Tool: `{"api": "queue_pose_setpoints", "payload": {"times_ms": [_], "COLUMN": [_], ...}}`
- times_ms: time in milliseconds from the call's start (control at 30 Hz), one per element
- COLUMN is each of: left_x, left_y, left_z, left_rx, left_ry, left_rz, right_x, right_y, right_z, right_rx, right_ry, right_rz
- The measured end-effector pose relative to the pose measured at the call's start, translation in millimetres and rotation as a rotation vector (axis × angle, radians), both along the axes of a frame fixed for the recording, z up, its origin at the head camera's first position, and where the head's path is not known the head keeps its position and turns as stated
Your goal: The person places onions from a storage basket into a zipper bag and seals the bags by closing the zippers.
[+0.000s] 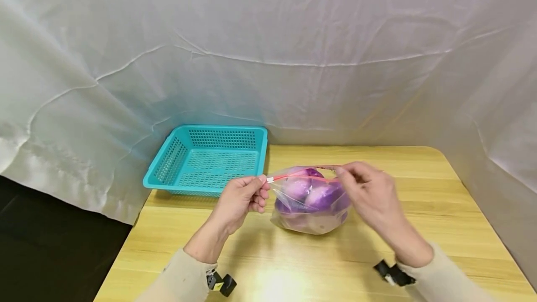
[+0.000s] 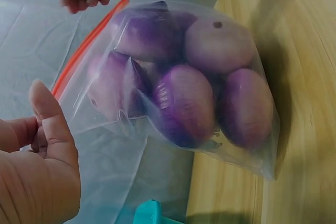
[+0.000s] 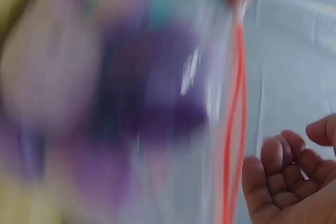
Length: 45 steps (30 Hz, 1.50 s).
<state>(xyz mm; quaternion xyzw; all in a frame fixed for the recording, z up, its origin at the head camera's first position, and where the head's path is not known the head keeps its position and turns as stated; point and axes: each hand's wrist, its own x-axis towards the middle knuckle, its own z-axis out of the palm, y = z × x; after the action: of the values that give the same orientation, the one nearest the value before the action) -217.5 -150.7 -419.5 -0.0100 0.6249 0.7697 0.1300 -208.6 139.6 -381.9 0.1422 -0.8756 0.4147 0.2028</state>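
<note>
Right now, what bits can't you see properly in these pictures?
- Right wrist view: the bag and its purple onions are smeared by motion blur.
- Head view: the right hand is blurred, so its hold on the red zip strip is unclear.
- Left wrist view: the teal basket is cut off by the bottom edge.

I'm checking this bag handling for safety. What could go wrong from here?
The left hand pinches only one corner of the bag at its red zip strip; the right hand is by the other end, its fingers loose in the wrist view. The heavy purple onions might pull the corner free or tip the bag on the table. If the strip is not fully closed, which I cannot tell, onions could spill.
</note>
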Motion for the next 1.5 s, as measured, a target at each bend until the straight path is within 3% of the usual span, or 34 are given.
{"api": "queue_pose_setpoints", "payload": {"times_ms": [133,233,367,500,700,1200,1500], "left_x": [-0.1,-0.2,0.6,2.2,2.5,3.7,5.9], "left_y": [1,2,1,-1,-4,-7,-3], "left_z": [0.1,-0.1,-0.6,-0.5,0.1,2.7,2.5], "left_rx": [0.021,0.029,0.012,0.002,0.0,-0.038,-0.057], "left_ry": [-0.008,-0.012,-0.009,0.005,0.018,0.046,0.074], "left_rz": [-0.009,-0.017,-0.017,-0.029,-0.07,-0.126,-0.089], "right_x": [10.5,11.0,8.1,3.5,-1.5,-0.4,3.8], "right_y": [-38,-62,-87,-103,-111,-120,-118], "right_z": [1.5,-1.9,-8.0,-10.7,-11.0,-16.6,-13.3], "right_rx": [-0.322,-0.562,-0.724,-0.839,-0.936,-0.951,-0.97], "right_ry": [-0.407,-0.632,-0.817,-0.931,-0.986,-0.969,-0.948], "right_rz": [0.171,0.287,0.347,0.327,0.296,0.225,0.137]}}
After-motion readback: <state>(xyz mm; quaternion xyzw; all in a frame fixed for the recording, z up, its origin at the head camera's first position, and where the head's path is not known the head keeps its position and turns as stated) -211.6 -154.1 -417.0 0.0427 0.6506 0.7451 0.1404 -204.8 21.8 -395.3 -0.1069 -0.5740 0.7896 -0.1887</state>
